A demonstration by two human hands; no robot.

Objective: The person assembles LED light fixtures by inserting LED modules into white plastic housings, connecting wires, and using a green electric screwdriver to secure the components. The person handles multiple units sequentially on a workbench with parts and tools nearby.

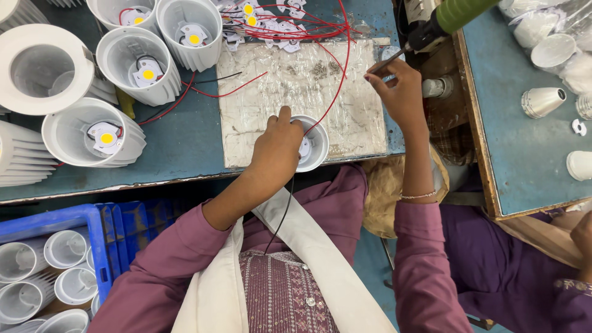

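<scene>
My left hand (pixel 277 147) grips a white round lamp housing (pixel 316 148) from its left side, at the near edge of a plastic-covered board (pixel 271 92). A red wire (pixel 338 74) runs from the housing up to a pile of wired LED boards (pixel 271 21), and a black wire (pixel 280 219) hangs down over my lap. My right hand (pixel 399 92) is raised at the board's right edge. Its fingertips are pinched at the tip of the bit of a green-handled electric screwdriver (pixel 453 15) that slants in from the top right.
Several white finned housings with yellow LED chips (pixel 108 137) stand on the blue table at left. A blue crate (pixel 80 222) of empty housings sits below. Small screws (pixel 320 69) lie on the board. Another person's purple sleeve (pixel 555 290) and a second table (pixel 524 148) with white parts are at right.
</scene>
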